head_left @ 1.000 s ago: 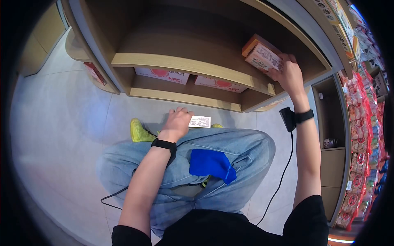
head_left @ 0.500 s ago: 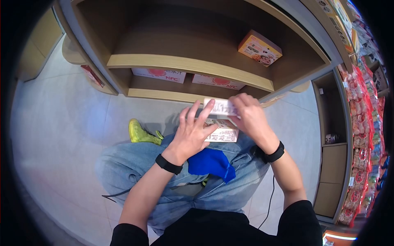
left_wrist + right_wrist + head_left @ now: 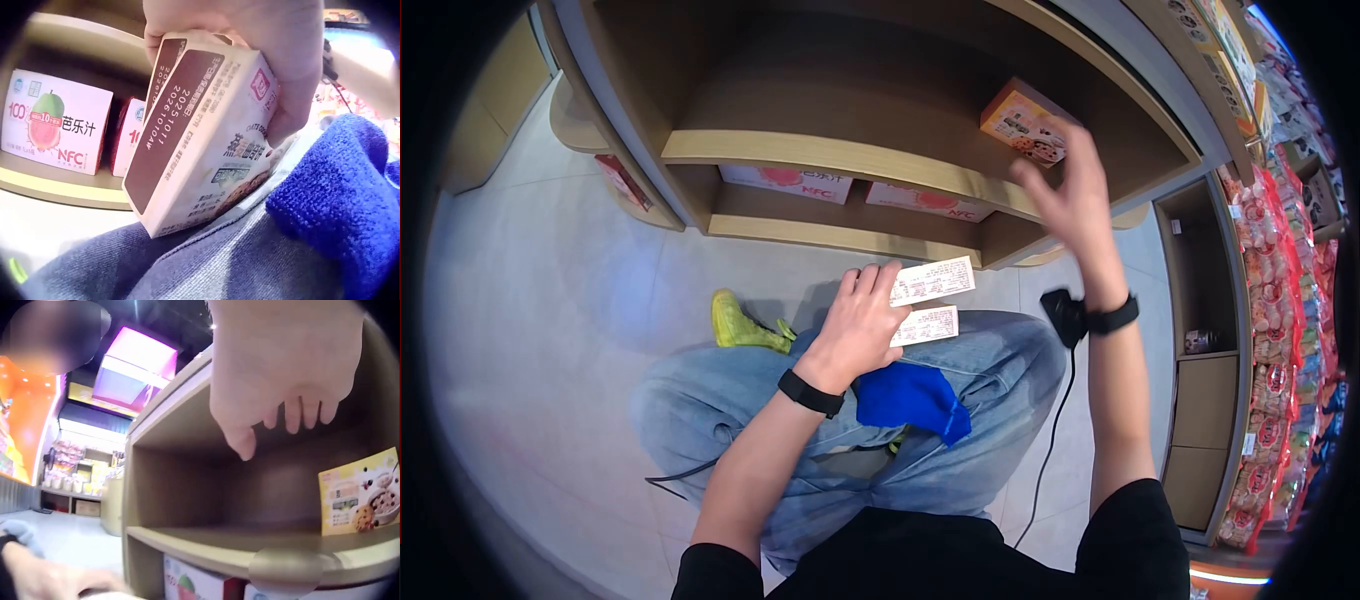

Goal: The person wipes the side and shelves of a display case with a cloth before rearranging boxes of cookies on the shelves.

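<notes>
Two stacked boxes (image 3: pixel 933 281) on the knee (image 3: pixel 1000 360), cloth (image 3: pixel 910 400) behind them, biscuit box (image 3: pixel 1018 122) on the shelf (image 3: pixel 850 155) ahead.

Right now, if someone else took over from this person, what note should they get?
Left hand: grips two boxes, stacked on the lap beside the blue cloth.
Right hand: open, empty, raised by the orange box on the upper shelf.
Done: one orange box stands on that shelf.
Left, probably: the two held boxes go up beside it.
</notes>
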Motion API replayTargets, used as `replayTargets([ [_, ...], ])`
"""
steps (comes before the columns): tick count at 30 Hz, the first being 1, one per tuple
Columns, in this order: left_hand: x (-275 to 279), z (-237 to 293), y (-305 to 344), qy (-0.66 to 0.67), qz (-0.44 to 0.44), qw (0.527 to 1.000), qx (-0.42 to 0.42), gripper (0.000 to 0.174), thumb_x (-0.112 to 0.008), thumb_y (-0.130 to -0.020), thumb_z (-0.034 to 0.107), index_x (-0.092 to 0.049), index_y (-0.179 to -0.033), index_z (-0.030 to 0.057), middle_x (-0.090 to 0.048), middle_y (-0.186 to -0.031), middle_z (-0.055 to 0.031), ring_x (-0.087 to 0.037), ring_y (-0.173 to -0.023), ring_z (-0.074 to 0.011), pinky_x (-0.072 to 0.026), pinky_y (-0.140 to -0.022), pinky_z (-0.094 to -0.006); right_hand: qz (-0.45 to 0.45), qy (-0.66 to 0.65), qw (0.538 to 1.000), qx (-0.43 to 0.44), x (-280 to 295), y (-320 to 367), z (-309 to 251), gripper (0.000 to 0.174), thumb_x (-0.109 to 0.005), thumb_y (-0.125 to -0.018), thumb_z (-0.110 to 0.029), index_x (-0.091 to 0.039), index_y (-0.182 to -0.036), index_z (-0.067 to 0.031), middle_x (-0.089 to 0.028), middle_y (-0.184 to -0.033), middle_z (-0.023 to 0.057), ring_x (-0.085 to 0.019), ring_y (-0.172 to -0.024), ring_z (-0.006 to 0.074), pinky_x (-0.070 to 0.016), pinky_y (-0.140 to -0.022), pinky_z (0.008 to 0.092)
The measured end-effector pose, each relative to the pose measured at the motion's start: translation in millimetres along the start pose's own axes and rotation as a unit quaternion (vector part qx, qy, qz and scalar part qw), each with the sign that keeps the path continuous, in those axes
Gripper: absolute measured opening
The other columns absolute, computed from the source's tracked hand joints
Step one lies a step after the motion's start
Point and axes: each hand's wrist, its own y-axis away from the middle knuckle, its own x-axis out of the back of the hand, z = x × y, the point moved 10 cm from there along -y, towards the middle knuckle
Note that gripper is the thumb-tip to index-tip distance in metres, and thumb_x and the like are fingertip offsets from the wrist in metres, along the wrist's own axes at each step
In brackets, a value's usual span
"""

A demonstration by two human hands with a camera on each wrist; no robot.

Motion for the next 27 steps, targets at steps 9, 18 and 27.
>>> replayTargets([
  [9,4,-4,3,0.009,0.020,1.000,0.017,0.046,-0.083,-0.049,0.022,-0.078,-0.093,0.0100,-0.053,-0.126,-0.0184,-0.050,-0.113,-0.0338,-0.0407,-0.097,-0.0423,-0.130,0.220,0.944,-0.208,-57,-24,181,0.080,-0.072,-0.075,-0.026,-0.038,-0.144,-0.0056,-0.046,-0.139,0.0253,-0.048,-0.127,0.0444,-0.0441,-0.105,0.0491],
  [18,-6,-11,-1,0.005,-0.016,0.999,0.040,0.046,-0.083,-0.049,0.022,-0.078,-0.092,0.0088,-0.052,-0.127,-0.0184,-0.049,-0.115,-0.0331,-0.0392,-0.099,-0.0431,-0.087,0.163,0.980,0.078,-65,7,-35,0.030,-0.068,-0.074,-0.012,-0.061,-0.103,-0.0068,-0.057,-0.090,0.0112,-0.062,-0.085,0.0308,-0.0523,-0.070,0.0422],
  [27,-27,-34,8,0.034,0.004,0.996,0.087,0.064,-0.082,-0.057,0.025,-0.067,-0.117,0.0078,-0.060,-0.124,-0.0204,-0.051,-0.120,-0.0391,-0.0401,-0.102,-0.0486,-0.075,-0.002,0.972,0.225,-138,80,-144,0.044,-0.070,-0.075,-0.013,-0.060,-0.117,-0.0077,-0.062,-0.107,0.0088,-0.062,-0.099,0.0286,-0.0474,-0.090,0.0442],
])
